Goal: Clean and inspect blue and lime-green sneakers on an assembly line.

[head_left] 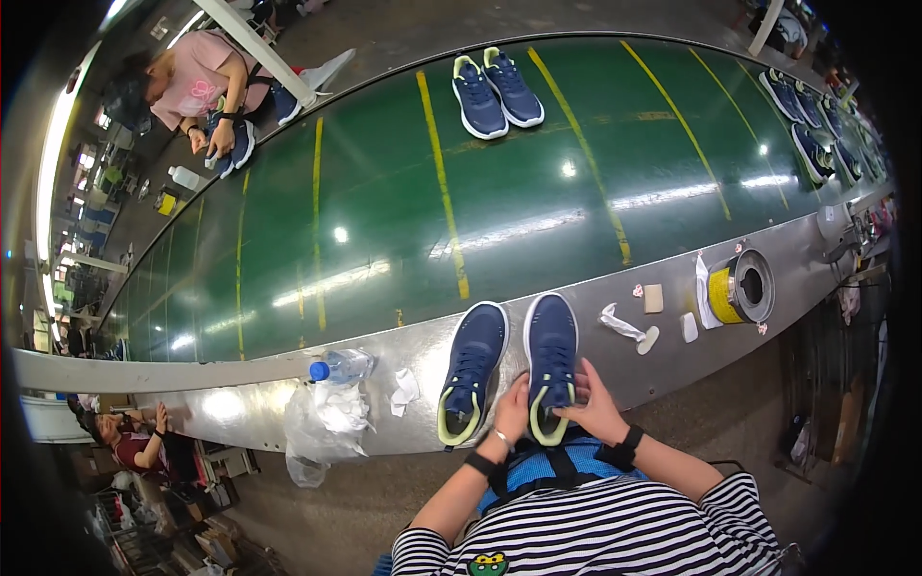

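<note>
A navy sneaker (554,338) with a white sole and pale yellow-green lining lies in front of me on the metal ledge, toe pointing away. My left hand (511,411) is closed against the left side of its heel. On the other side, my right hand (597,408) has its thumb at the collar opening and its fingers along the shoe's right side. Fingertips of both hands are partly hidden by the shoe. The matching sneaker (471,360) rests just to the left, untouched.
Beyond the metal ledge (615,360) runs a green conveyor belt (365,221) carrying another sneaker pair (495,96) and several more at far right. A bottle (344,367) and plastic bag (305,432) lie left; a round tin (741,288) lies right. A co-worker (216,82) handles shoes across the belt.
</note>
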Demonstrator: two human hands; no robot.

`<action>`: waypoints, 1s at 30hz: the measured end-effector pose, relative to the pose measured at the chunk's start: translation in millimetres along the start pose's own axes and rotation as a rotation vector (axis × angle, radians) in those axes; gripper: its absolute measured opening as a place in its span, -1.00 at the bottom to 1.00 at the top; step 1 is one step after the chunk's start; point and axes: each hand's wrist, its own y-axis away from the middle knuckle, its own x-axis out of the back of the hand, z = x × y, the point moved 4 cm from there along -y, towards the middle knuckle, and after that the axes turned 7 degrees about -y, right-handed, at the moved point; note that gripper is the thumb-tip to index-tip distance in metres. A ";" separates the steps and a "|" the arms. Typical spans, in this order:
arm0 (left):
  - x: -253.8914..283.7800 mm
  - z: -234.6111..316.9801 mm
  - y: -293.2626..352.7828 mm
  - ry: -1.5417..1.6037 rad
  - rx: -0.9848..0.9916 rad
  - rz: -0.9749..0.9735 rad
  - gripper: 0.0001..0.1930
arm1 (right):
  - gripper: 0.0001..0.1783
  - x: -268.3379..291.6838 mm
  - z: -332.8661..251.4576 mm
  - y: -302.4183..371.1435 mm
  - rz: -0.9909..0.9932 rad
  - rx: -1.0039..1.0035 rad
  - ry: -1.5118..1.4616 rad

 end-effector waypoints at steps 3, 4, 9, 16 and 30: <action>30.4 54.6 54.7 -0.255 -0.347 0.190 -0.65 | 0.01 -13.7 -3.5 -2.9 -0.044 0.309 0.661; 48.1 71.4 67.7 -0.130 -0.306 0.137 -0.65 | -0.06 -11.7 3.8 -1.3 -0.047 0.220 0.537; 138.1 52.5 69.3 -0.180 -0.221 0.521 -0.66 | -0.25 -51.5 -45.6 32.5 -0.189 0.457 0.708; 107.1 -12.7 25.1 -0.173 0.017 0.053 -0.60 | -0.24 -112.4 23.0 9.0 -0.509 0.380 1.259; 62.6 90.7 26.4 0.220 0.148 -0.098 -0.59 | -0.29 45.6 -215.0 -49.8 -0.288 0.402 1.363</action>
